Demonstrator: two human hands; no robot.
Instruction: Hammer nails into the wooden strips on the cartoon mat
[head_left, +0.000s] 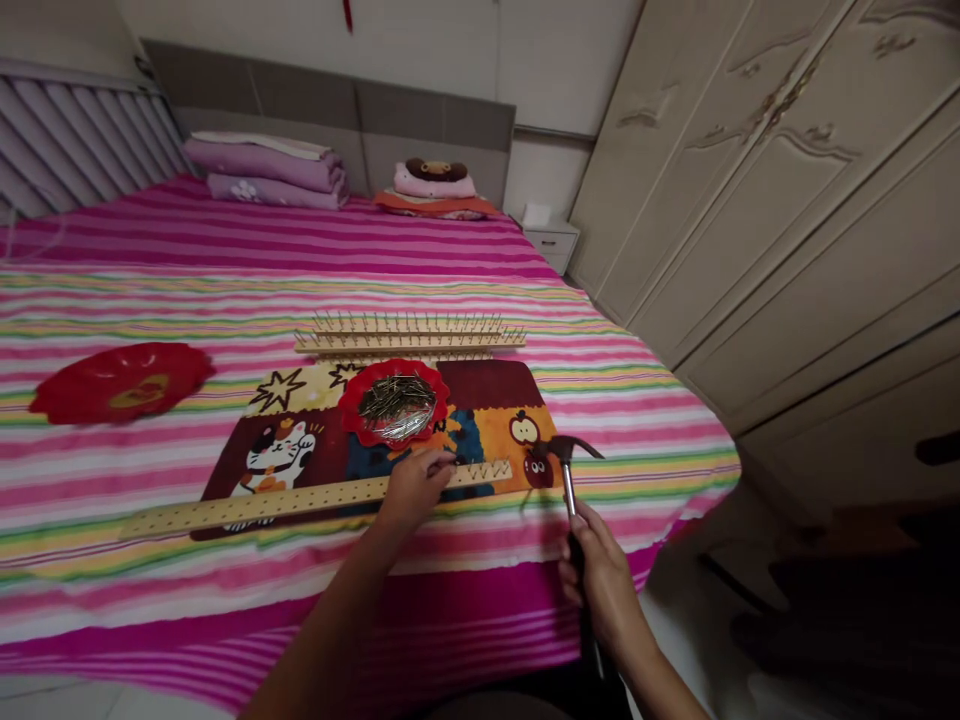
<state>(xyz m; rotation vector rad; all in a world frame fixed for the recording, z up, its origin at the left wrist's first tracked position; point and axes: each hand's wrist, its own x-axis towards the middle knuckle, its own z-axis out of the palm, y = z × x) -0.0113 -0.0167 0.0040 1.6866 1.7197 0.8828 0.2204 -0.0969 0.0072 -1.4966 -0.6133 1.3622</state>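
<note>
My right hand (pixel 600 565) is wrapped round the dark handle of a claw hammer (pixel 568 470), its head raised beside the right end of a wooden strip (pixel 300 503). Rows of small holes run along this pale strip, and several nails (pixel 487 470) stand in its right part. Over the strip, my left hand (pixel 416 487) has thumb and fingers pinched together just left of those nails; what they hold is too small to make out. A red scalloped bowl (pixel 351 422) full of loose nails (pixel 397 405) sits just beyond my left hand.
Beneath the strip lies a patterned mat (pixel 487 385) on a striped bedspread (pixel 630 400). Nail-studded wooden strips (pixel 412 345) lie behind the bowl. A red tray (pixel 124 385) is at left. Folded bedding (pixel 270 170) rests near the headboard; a wardrobe (pixel 735 200) stands right.
</note>
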